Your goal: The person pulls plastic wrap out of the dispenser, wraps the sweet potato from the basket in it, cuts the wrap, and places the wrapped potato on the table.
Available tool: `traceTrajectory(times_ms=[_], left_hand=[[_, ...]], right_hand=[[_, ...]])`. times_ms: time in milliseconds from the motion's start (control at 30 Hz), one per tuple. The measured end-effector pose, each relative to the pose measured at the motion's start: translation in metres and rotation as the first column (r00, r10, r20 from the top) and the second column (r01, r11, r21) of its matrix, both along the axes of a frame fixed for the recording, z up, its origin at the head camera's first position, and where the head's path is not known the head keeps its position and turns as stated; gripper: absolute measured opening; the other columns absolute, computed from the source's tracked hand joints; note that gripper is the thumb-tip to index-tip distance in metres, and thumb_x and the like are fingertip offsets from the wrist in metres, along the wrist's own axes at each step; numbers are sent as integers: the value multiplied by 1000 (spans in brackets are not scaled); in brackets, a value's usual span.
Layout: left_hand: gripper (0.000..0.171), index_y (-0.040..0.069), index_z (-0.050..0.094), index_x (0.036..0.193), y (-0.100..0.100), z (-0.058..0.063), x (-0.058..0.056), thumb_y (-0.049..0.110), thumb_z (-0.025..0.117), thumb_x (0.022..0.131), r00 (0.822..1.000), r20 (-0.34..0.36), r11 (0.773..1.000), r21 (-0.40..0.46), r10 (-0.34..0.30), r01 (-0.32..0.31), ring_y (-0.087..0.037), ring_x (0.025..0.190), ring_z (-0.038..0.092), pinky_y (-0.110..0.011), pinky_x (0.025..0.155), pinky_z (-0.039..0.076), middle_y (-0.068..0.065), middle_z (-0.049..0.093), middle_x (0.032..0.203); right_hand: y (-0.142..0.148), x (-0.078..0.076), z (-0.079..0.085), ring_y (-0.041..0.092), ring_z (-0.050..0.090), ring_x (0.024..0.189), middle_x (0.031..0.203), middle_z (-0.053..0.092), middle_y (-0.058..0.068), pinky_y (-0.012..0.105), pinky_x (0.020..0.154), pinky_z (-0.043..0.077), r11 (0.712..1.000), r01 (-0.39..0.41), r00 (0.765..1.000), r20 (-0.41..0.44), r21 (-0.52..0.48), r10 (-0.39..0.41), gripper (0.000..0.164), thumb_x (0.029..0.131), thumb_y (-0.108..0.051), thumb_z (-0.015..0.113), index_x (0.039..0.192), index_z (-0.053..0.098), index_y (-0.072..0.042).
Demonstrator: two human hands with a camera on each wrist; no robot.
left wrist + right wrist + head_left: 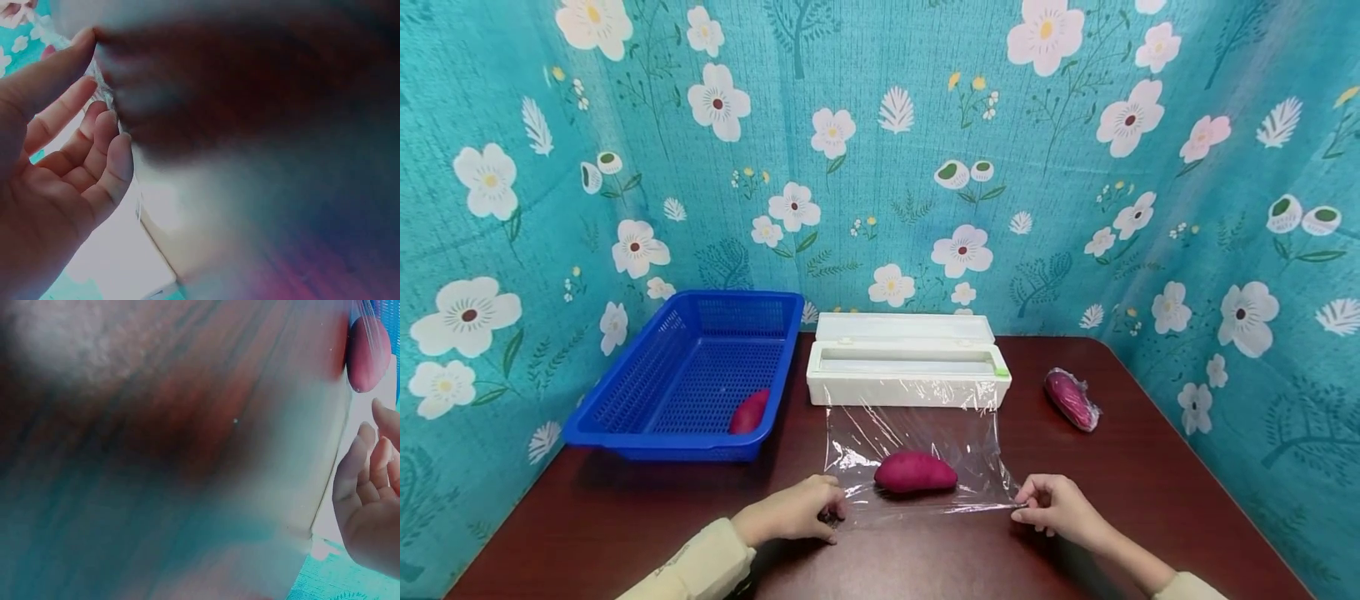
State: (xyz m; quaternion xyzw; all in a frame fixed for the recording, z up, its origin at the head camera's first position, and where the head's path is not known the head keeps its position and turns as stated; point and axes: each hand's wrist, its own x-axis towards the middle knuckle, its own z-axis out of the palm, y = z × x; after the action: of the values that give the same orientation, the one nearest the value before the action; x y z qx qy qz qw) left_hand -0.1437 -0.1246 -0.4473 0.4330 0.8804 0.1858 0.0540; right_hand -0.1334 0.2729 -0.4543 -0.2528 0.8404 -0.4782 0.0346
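Note:
A purple sweet potato lies on a sheet of clear plastic wrap drawn forward from a white wrap dispenser with its lid up. At the sheet's front right corner, my right hand pinches the wrap between thumb and fingertips, and the film pulls to a point there. My left hand is at the front left corner, fingers loosely bent and touching the film's edge. In the left wrist view, the thumb of that hand stands apart from its fingers.
A blue plastic basket stands at the left with another sweet potato inside. Toward the right lies a sweet potato wrapped in film. A flowered teal curtain rises behind and beside the dark red table.

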Motion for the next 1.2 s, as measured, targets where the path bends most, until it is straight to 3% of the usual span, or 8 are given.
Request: traceTrajectory(times_ms=[67,167,300,500,600,733,933,1200], left_hand=[[25,10,62,80,1,-1,1,23,77,66,1000,-11,1000,3,2,-2,-1,65,44,-11,59,36,8,46,73],[30,10,60,82,2,-2,2,30,76,66,999,-48,1000,-1,22,-22,-1,66,44,-14,60,38,8,47,75],[36,12,54,80,5,-6,3,37,75,66,991,-118,998,-13,64,-66,-2,66,43,-17,60,40,9,46,75],[45,13,45,76,12,-10,3,48,72,66,967,-232,992,-41,106,-118,-4,60,41,-21,54,39,10,40,69],[44,12,45,74,15,-10,4,49,70,69,956,-271,988,-73,110,-135,-7,59,43,-24,53,40,8,40,67],[38,12,46,72,16,-7,5,42,68,73,949,-296,984,-99,110,-145,-8,59,46,-25,53,41,6,43,66],[21,10,51,72,13,-4,7,21,68,75,928,-354,983,-96,114,-157,-13,61,53,-26,52,44,3,49,66],[19,14,53,67,1,-5,-2,17,72,67,865,-484,991,87,131,-101,-13,64,47,-26,55,40,6,44,67]], right_hand=[[-2,0,2,3,47,43,56,49,-9,26,33,41,999,43,999,-13,8,-43,14,73,-7,72,72,58,-6],[-5,-3,3,0,43,48,60,48,-12,21,38,39,995,98,984,-151,20,-94,16,70,-8,74,68,59,-13],[-10,-6,6,2,41,54,65,48,-8,19,45,34,983,182,927,-335,8,-169,22,63,-7,78,63,61,-19],[-14,-9,9,9,45,60,76,48,-2,22,50,36,971,237,910,-348,-4,-224,20,59,-2,79,61,64,-15],[-16,-9,11,12,47,65,77,52,7,23,53,37,979,205,910,-365,-18,-197,20,57,4,78,59,64,-10],[-16,-12,13,17,51,73,76,57,16,20,58,39,994,68,926,-366,-82,-94,22,58,12,74,61,62,-6],[-11,-18,11,16,58,83,84,61,20,16,67,44,980,-133,964,-251,-148,93,20,68,13,68,69,62,-7],[-8,-22,8,17,57,84,84,62,20,15,73,41,974,-154,952,-290,-169,100,21,66,14,68,69,62,-5]])
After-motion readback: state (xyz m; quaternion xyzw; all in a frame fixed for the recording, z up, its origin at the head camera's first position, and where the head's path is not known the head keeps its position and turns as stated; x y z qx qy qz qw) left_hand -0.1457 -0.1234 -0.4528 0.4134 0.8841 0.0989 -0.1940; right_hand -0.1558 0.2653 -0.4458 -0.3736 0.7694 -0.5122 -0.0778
